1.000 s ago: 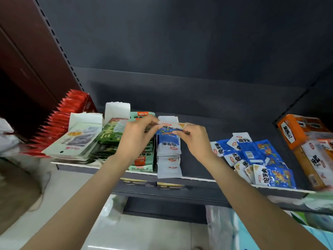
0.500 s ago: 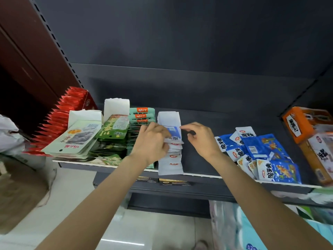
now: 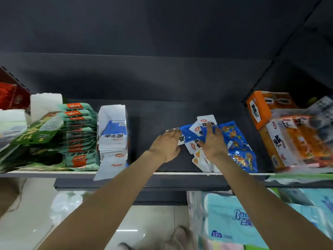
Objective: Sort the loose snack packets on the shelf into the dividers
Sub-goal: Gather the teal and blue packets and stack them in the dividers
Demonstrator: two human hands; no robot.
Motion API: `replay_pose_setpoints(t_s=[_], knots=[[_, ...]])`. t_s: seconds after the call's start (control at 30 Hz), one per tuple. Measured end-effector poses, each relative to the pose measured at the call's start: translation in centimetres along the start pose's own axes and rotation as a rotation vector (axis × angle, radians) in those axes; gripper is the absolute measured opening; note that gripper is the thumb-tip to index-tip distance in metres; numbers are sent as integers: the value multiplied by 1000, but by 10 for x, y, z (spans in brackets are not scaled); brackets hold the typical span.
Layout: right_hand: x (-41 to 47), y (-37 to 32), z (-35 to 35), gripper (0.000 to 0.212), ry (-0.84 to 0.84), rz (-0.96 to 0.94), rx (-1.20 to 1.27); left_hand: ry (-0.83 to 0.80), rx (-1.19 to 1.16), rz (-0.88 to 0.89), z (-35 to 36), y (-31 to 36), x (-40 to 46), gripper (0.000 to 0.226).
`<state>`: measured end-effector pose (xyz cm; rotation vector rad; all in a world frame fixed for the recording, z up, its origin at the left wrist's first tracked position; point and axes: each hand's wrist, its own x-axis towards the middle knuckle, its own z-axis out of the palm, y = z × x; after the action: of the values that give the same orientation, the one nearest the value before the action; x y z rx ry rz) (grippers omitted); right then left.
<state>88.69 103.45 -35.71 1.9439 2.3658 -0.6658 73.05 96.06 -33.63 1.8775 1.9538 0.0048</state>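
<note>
A loose pile of blue and white snack packets (image 3: pixel 234 136) lies on the dark shelf (image 3: pixel 153 114), right of centre. My left hand (image 3: pixel 166 145) reaches the pile's left edge, its fingertips on a white packet (image 3: pixel 182 139). My right hand (image 3: pixel 213 141) lies flat on top of the pile with its fingers stretched out over the packets. Further left stands a white cardboard divider (image 3: pixel 111 112) holding a row of the same blue and white packets (image 3: pixel 113 136). Neither hand lifts anything.
Green packets (image 3: pixel 77 123) fill the row left of the divider, with darker green ones (image 3: pixel 39 130) and red ones (image 3: pixel 10 94) beyond. Orange boxes (image 3: pixel 257 109) stand at the right. Tissue packs (image 3: pixel 234 217) sit below the shelf edge (image 3: pixel 54 175).
Both hands left the white divider, where they set a blue packet into the row, and moved right onto the loose pile. The camera view shifted right with them.
</note>
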Motion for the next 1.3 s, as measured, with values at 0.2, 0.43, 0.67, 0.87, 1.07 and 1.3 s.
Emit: replay_pose_setpoints(t_s=[0.2, 0.43, 0.67, 0.87, 1.07, 1.3], knots=[[4, -7, -12, 41, 7, -204, -63, -114, -156, -77, 18, -2, 14, 62], [-20, -36, -45, 22, 186, -334, 706, 346, -1071, -236, -16, 0, -1, 36], [-49, -107, -48, 25, -10, -439, 1054, 752, -1169, -123, -75, -34, -60, 11], [-63, -180, -30, 28, 64, -557, 882, 899, -703, -64, -100, -93, -124, 12], [-70, -211, 4, 13, 173, -508, 713, 933, -702, -50, -111, -132, -163, 11], [-76, -213, 8, 8, 148, -530, 665, 948, -558, -9, -104, -150, -170, 3]])
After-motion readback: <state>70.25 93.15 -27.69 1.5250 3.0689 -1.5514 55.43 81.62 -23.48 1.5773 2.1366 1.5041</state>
